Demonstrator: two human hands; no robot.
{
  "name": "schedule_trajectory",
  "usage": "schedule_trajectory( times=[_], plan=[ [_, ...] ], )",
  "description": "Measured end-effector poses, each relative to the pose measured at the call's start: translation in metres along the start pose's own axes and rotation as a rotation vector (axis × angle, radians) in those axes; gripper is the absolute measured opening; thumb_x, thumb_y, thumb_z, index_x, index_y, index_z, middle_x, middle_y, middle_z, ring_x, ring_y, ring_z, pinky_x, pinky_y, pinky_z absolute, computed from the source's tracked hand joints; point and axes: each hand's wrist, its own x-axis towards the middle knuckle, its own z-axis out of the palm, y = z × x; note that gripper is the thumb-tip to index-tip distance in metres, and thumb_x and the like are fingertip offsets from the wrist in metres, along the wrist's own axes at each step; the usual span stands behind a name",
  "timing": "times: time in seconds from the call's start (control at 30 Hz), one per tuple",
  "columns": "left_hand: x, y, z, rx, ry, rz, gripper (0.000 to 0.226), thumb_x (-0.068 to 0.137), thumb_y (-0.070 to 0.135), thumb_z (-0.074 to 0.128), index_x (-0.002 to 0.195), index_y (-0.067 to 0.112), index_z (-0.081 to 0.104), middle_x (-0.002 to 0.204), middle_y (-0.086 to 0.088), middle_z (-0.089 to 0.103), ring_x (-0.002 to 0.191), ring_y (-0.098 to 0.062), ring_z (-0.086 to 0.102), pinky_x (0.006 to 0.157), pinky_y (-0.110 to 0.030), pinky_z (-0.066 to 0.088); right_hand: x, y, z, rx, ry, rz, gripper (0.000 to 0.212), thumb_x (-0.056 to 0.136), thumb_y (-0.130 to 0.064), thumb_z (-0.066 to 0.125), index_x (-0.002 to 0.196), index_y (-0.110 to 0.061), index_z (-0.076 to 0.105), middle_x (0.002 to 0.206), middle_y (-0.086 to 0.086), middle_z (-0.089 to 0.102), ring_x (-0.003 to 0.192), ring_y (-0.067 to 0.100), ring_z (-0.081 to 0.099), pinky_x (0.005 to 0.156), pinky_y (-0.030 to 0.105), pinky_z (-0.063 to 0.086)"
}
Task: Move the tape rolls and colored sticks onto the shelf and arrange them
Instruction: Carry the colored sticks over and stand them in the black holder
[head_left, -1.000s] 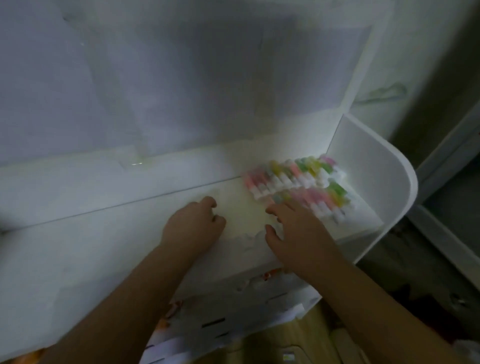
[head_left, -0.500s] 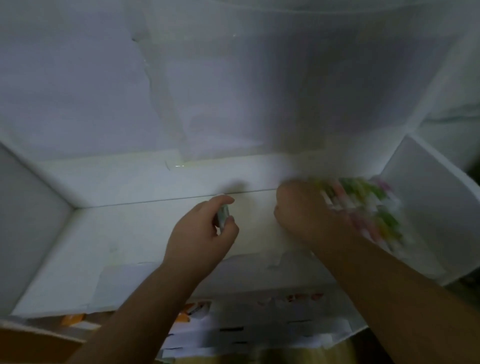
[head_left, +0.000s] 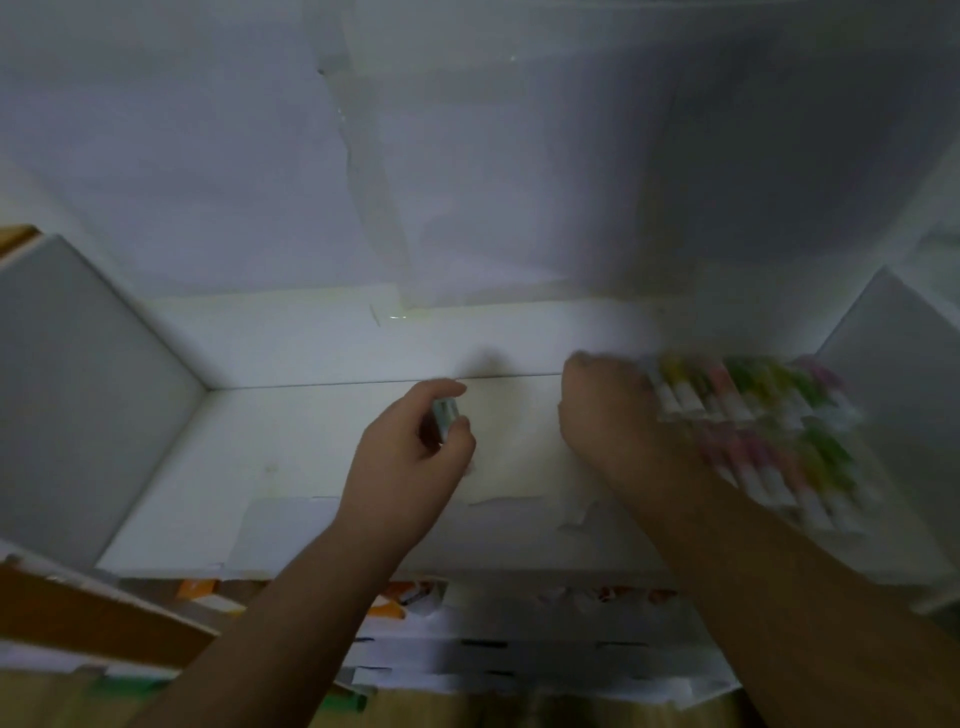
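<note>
Two rows of colored sticks (head_left: 748, 400) with white ends lie on the right part of the white shelf (head_left: 291, 467), blurred by motion. My right hand (head_left: 608, 410) is curled at the left end of the back row, touching the sticks; whether it holds one is hidden. My left hand (head_left: 410, 457) hovers over the middle of the shelf and pinches a small pale stick (head_left: 445, 414) between thumb and fingers. No tape rolls are in view.
The shelf has a grey left side wall (head_left: 78, 384), a white right side wall (head_left: 893, 374) and a paper-covered back (head_left: 467, 182). Printed papers (head_left: 493, 639) lie below the front edge, and a wooden edge (head_left: 93, 618) shows at lower left.
The view swung left, bringing the left shelf wall into view. My left hand lifted and now pinches a small stick. My right hand moved to the left end of the stick rows and curled.
</note>
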Motion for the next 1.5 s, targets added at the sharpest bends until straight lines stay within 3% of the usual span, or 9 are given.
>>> schedule_trajectory(
  times=[0.13,0.23,0.33,0.5,0.7,0.97,1.23,1.4,1.5],
  plan=[
    [-0.001,-0.004,-0.008,-0.008,-0.002,-0.076,0.031,0.094,0.019,0.060,0.122,0.031,0.059,0.084,0.006,0.061,0.071,0.008,0.062,0.057,-0.004,0.044,0.005,0.009,0.009,0.157,0.089,-0.017,0.004,0.086,-0.016,0.062,0.088,-0.013,0.061,0.073,0.001,0.049,0.084,0.028,0.063,0.069,0.032,0.047],
    [0.000,-0.008,-0.017,0.012,0.011,-0.073,0.044,0.096,0.018,0.056,0.135,0.036,0.053,0.079,0.006,0.059,0.067,0.008,0.059,0.055,-0.004,0.041,0.000,0.014,0.015,0.381,0.205,-0.016,0.019,0.092,-0.028,0.057,0.081,-0.012,0.058,0.072,0.001,0.050,0.077,0.030,0.061,0.064,0.029,0.041],
    [0.000,-0.014,-0.027,0.022,0.034,-0.079,0.065,0.097,0.023,0.057,0.150,0.044,0.027,0.087,0.008,0.061,0.072,0.007,0.059,0.056,-0.005,0.042,-0.014,0.003,0.002,0.722,0.129,0.048,0.033,0.094,-0.051,0.056,0.085,-0.019,0.060,0.065,-0.008,0.054,0.064,0.012,0.057,0.054,0.021,0.032],
    [-0.008,-0.026,-0.055,-0.019,0.058,-0.085,0.057,0.094,0.024,0.063,0.143,0.040,0.040,0.084,0.010,0.067,0.079,0.006,0.061,0.061,-0.008,0.043,-0.059,-0.043,-0.030,1.343,-0.052,-0.018,0.020,0.094,-0.031,0.067,0.110,-0.020,0.070,0.084,-0.010,0.075,0.074,0.008,0.069,0.070,0.021,0.056],
    [-0.048,-0.052,-0.124,-0.127,0.140,-0.104,0.012,0.086,0.025,0.065,0.091,0.034,0.071,0.075,0.014,0.070,0.067,-0.001,0.063,0.057,-0.009,0.042,-0.110,-0.116,-0.055,1.276,-0.103,-0.195,0.008,0.091,-0.017,0.069,0.092,-0.022,0.074,0.083,-0.005,0.075,0.079,0.010,0.071,0.081,0.030,0.056],
    [-0.120,-0.120,-0.247,-0.278,0.254,-0.107,0.012,0.083,0.028,0.069,0.081,0.017,0.066,0.071,-0.002,0.066,0.064,-0.021,0.061,0.062,-0.041,0.053,-0.187,-0.250,-0.078,1.292,-0.210,-0.298,0.011,0.092,-0.014,0.063,0.090,-0.018,0.073,0.089,0.003,0.075,0.087,0.022,0.071,0.093,0.052,0.054],
    [-0.196,-0.203,-0.367,-0.232,0.306,-0.137,0.026,0.092,0.031,0.066,0.086,0.006,0.065,0.070,-0.006,0.065,0.058,-0.010,0.055,0.057,-0.029,0.046,-0.253,-0.392,-0.078,1.310,-0.265,-0.470,0.014,0.095,-0.022,0.064,0.094,-0.031,0.074,0.087,-0.011,0.076,0.081,0.005,0.072,0.070,0.017,0.053],
    [-0.225,-0.243,-0.424,-0.244,0.326,-0.183,0.018,0.092,0.026,0.067,0.090,0.009,0.067,0.071,0.000,0.069,0.062,-0.011,0.064,0.056,-0.020,0.050,-0.275,-0.460,-0.076,1.293,-0.308,-0.524,0.008,0.093,-0.022,0.068,0.093,-0.024,0.075,0.088,0.003,0.075,0.086,0.024,0.071,0.080,0.041,0.058],
    [-0.236,-0.272,-0.460,-0.192,0.387,-0.229,0.017,0.091,0.033,0.068,0.086,0.017,0.069,0.074,-0.002,0.069,0.069,-0.027,0.065,0.062,-0.044,0.055,-0.281,-0.496,-0.070,1.277,-0.342,-0.545,0.009,0.093,-0.027,0.068,0.091,-0.024,0.076,0.089,0.001,0.076,0.088,0.020,0.071,0.082,0.042,0.057]
  ],
)
